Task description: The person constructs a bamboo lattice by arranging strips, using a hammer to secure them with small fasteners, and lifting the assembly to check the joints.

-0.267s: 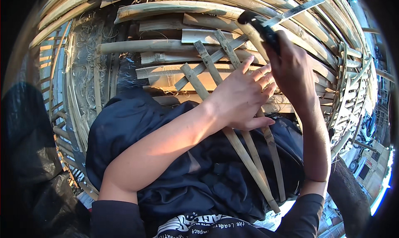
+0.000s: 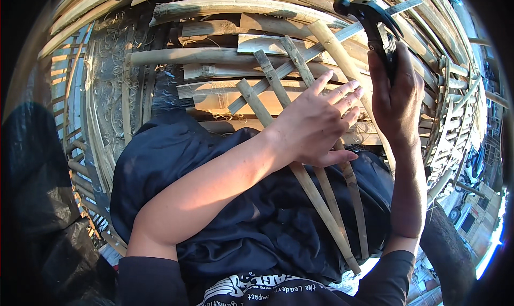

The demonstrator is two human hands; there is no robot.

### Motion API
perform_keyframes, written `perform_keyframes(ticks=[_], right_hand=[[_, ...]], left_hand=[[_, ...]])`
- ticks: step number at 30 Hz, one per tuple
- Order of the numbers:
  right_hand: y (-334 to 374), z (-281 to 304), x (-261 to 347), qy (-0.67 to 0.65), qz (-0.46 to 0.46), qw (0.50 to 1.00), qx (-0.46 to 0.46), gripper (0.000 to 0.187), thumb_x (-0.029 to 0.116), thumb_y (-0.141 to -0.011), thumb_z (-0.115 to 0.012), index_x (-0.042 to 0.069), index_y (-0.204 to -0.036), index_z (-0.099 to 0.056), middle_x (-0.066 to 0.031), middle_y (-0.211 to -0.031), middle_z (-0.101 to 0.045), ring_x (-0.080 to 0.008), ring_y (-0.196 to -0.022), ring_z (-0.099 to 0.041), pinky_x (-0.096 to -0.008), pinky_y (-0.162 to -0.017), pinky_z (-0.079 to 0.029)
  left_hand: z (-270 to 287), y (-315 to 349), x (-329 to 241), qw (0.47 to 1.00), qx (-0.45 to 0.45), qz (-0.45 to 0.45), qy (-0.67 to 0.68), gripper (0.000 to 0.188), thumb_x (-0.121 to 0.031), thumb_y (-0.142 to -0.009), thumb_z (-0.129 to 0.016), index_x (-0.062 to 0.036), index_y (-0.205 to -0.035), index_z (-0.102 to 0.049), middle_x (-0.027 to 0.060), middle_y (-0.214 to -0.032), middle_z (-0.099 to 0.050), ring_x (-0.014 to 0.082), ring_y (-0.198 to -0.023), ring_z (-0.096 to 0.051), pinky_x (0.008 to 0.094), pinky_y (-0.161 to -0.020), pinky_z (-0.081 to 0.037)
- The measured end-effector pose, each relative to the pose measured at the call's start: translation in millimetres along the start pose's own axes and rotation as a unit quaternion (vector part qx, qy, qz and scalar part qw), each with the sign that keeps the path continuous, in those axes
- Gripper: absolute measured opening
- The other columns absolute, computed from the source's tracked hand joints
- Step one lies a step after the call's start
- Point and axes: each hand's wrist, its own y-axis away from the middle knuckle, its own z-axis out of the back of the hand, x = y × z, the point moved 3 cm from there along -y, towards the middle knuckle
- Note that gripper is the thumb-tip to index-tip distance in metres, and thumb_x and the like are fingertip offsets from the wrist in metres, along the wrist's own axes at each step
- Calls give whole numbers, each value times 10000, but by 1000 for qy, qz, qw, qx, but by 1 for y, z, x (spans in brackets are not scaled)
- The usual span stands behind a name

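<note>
My right hand (image 2: 397,94) grips a black claw hammer (image 2: 379,30), its head raised over the far right part of the bamboo. My left hand (image 2: 318,121) lies with fingers stretched out across several narrow bamboo strips (image 2: 308,191), pressing on them. These strips run side by side from my lap away from me. Their far ends lie over a crosswise bamboo strip (image 2: 284,69) that slants up to the right. One wider strip (image 2: 337,48) crosses it just left of the hammer, right of my left fingers. Parts of the strips are hidden beneath my left hand.
Split bamboo slats (image 2: 225,9) fill the surface in front of me, with curled shavings (image 2: 107,65) at the left. Dark cloth (image 2: 241,215) covers my lap. A slatted bamboo frame (image 2: 452,113) stands at the right, and a thick dark pole (image 2: 447,242) is at the lower right.
The hammer has risen away from the wider strip, up and to the right, uncovering the strip's far end. My left hand and the strips have shifted only slightly.
</note>
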Motion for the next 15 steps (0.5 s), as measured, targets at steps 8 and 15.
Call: perform_keyframes(ticks=[8, 15], right_hand=[[21, -12, -57, 90, -105, 985, 101, 606, 376, -736, -904, 21, -1014, -499, -114, -757, -648, -272, -672, -656, -384, -613, -496], [31, -17, -60, 61, -75, 991, 96, 625, 345, -698, -925, 34, -1043, -506, -98, -773, -662, -282, -712, -682, -390, -658, -528]], left_hand=[[17, -4, -2, 997, -61, -30, 19, 456, -464, -875, -673, -31, -1014, -695, 150, -1144, -672, 289, -1163, -601, 533, -1065, -395], [77, 18, 66, 924, -123, 361, -21, 189, -204, -839, -716, -24, -837, -659, 124, -850, -683, 318, -858, -661, 413, -727, -494]])
